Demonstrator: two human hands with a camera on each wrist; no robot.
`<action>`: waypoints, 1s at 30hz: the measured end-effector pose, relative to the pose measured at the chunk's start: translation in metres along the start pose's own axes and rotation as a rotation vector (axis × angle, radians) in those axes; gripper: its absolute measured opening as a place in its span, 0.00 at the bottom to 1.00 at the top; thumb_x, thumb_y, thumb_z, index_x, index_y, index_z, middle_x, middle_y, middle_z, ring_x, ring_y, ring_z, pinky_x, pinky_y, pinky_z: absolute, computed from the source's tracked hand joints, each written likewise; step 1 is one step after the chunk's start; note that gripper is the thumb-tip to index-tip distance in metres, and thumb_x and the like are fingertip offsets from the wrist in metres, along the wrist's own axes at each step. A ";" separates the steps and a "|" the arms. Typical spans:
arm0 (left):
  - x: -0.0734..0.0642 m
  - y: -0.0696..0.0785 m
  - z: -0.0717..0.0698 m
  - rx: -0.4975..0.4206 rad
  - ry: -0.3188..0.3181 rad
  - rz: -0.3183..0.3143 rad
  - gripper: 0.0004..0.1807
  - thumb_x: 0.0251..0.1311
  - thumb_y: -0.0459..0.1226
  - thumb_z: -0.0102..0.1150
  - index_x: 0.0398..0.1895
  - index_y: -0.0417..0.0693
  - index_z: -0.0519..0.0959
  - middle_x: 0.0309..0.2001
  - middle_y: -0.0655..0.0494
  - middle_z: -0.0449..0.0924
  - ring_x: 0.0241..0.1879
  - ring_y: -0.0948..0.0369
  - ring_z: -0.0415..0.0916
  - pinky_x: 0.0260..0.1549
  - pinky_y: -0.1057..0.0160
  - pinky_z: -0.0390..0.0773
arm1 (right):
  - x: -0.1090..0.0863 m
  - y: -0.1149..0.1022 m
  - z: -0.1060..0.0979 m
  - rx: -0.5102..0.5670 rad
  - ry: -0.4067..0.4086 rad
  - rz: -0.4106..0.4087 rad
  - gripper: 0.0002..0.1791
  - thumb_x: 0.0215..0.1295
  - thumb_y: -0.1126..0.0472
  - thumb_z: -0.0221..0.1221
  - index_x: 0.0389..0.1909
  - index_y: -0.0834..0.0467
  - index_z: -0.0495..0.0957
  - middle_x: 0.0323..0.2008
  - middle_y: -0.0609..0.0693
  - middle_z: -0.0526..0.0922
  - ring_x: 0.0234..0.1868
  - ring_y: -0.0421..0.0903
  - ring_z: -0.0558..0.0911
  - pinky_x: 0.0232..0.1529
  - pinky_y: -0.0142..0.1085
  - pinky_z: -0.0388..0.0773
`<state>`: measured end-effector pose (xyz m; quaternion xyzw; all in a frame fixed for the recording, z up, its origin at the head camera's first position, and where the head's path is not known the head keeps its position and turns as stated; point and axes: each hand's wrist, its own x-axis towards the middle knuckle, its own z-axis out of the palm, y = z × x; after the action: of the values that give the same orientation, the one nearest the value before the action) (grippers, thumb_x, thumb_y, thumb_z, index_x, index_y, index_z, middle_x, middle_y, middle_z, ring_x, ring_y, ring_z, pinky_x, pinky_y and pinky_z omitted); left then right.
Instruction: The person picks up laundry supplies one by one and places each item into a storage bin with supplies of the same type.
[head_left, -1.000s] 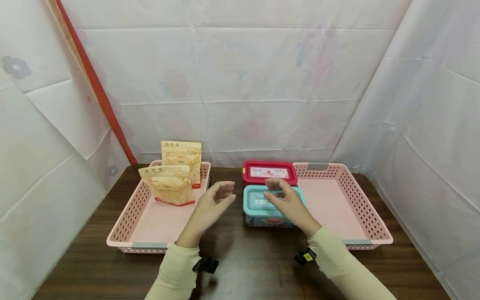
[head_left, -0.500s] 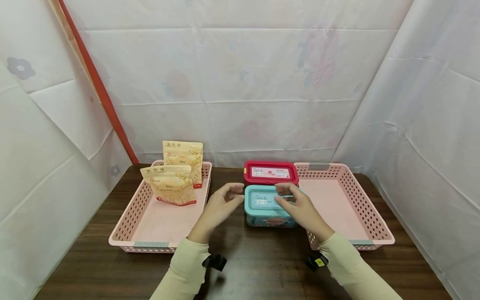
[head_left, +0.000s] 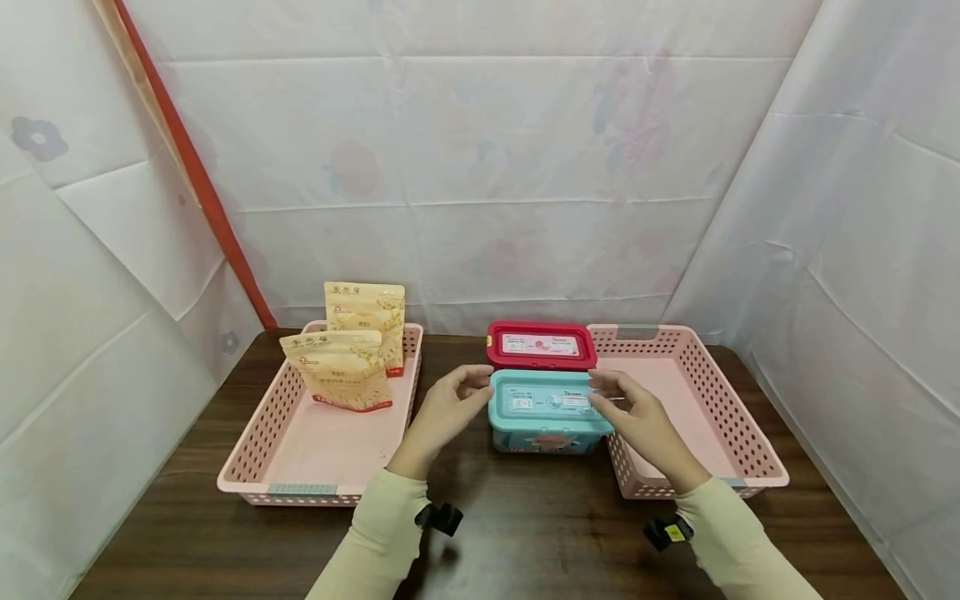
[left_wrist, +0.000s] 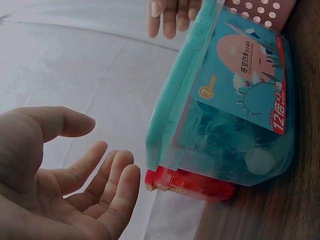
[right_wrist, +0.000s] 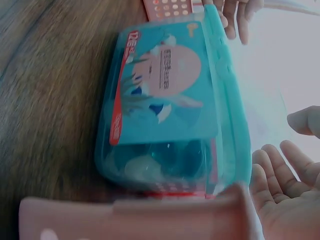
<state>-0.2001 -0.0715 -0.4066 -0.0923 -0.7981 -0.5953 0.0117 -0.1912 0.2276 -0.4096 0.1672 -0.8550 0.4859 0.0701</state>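
A teal lidded plastic box stands on the table between my two hands. Left of its lid is my left hand, fingers relaxed and half bent; in the left wrist view a small gap separates the fingertips from the lid. My right hand hovers at the box's right end, over the near left part of the right basket. Its fingers curve loosely beside the lid in the right wrist view, and I cannot tell whether they touch it. Directly behind stands a similar box with a red lid.
A pink perforated basket on the left holds two yellow pouches, one in front and one behind. Another pink basket stands close by the boxes on the right. White cloth hangs behind the dark wooden table.
My right hand has moved right, from over the teal lid to its right end. My left hand has shifted right, closer to the box. The boxes have stayed in place.
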 end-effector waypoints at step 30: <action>0.014 -0.013 0.016 -0.131 -0.063 -0.192 0.28 0.68 0.39 0.59 0.68 0.38 0.69 0.51 0.42 0.74 0.42 0.55 0.76 0.40 0.49 0.84 | 0.015 0.020 -0.030 -0.037 -0.176 0.253 0.32 0.75 0.53 0.57 0.69 0.72 0.65 0.45 0.60 0.82 0.38 0.48 0.84 0.46 0.48 0.83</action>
<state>-0.2143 -0.0581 -0.4213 -0.0345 -0.7626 -0.6414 -0.0766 -0.2138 0.2597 -0.4061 0.0989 -0.8809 0.4584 -0.0640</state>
